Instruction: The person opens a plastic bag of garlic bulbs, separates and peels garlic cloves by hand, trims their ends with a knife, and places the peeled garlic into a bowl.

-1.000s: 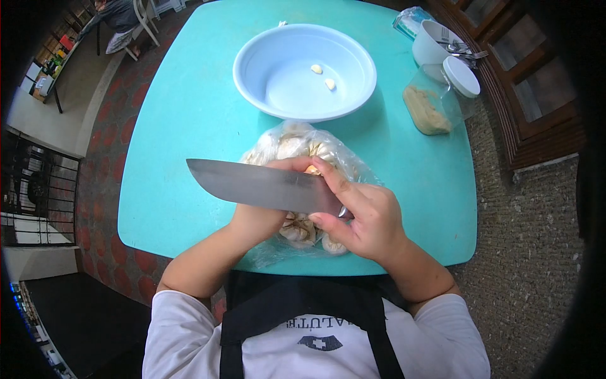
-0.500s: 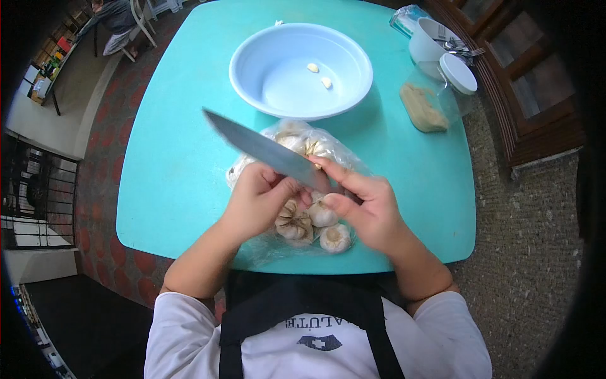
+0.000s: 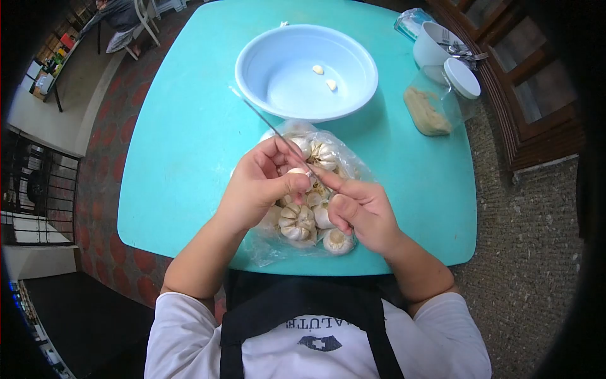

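Observation:
My right hand is closed round the handle of a knife, with the forefinger stretched along it. The blade is seen edge-on and points up and to the left. My left hand pinches a small garlic clove between thumb and fingers, right against the blade. Beneath both hands lies a clear plastic bag with several garlic bulbs on it. Behind the bag stands a pale blue basin, and two peeled cloves rest on its bottom.
On the right of the turquoise table a clear jar with a white lid holds something tan. A white container with forks and a blue-and-white packet stand behind it. A person sits far off at upper left.
The knife has turned from showing its broad side to edge-on. My left hand has risen slightly towards the blade, and the right fingers have curled in more.

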Demonstrator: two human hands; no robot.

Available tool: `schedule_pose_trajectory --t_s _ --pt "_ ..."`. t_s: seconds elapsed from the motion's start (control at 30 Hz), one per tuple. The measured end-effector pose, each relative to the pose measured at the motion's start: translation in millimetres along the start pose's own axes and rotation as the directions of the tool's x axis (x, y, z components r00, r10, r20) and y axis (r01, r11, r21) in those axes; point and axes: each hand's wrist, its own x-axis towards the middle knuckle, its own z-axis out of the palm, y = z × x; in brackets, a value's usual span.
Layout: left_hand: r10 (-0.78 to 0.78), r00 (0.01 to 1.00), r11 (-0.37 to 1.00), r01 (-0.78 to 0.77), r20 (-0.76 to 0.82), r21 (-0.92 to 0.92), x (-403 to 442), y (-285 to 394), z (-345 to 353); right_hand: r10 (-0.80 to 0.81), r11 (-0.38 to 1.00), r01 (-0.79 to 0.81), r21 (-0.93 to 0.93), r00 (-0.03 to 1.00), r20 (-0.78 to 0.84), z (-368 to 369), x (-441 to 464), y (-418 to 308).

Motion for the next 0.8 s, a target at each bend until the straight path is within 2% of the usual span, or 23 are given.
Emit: schedule_pose_trajectory --t_s 0.17,0.27,0.33,0.43,0.53,0.63,0.77,0.8 --pt "-0.032 0.999 0.994 0.032 0.004 0.101 -2.9 8.5 3.0 0.085 0.99 -0.092 0.105 0.994 0.069 -6.4 -1.4 -6.1" --pt "-0.002 1.0 0.988 -0.001 0.022 0.157 -3.3 10.7 3.7 0.112 0.991 -0.118 0.06 0.99 0.087 -9.6 -1.3 -9.3" --pt "0.056 0.997 0.98 -0.066 0.058 0.188 -3.6 9.2 2.8 0.104 0.993 -0.108 0.047 0.992 0.077 -11.8 -2.0 -9.1" --pt "0.038 0.994 0.979 -0.058 0.1 0.196 -4.1 11.3 3.3 0.089 0.996 -0.089 0.028 0.996 0.018 -16.1 -2.6 -8.7" --pt "-0.058 0.978 0.979 0.016 0.201 0.205 -4.3 12.5 -9.4 0.054 0.998 -0.053 0.019 0.997 -0.049 -21.0 -2.4 -11.7" --pt "-0.056 0.965 0.979 0.003 0.258 0.204 -2.2 12.8 -14.7 -0.009 1.0 0.006 -0.025 0.995 -0.097 -26.7 -0.6 -15.0" --pt "-0.025 0.98 0.987 -0.007 0.199 0.16 -0.7 18.9 -16.3 -0.036 0.996 0.028 -0.087 0.995 -0.09 -36.4 -0.3 -15.5" --pt "0.0 0.982 0.988 -0.029 0.187 0.153 0.9 17.9 -19.2 -0.002 0.997 -0.005 -0.08 0.997 -0.079 -37.2 -1.1 -14.2"
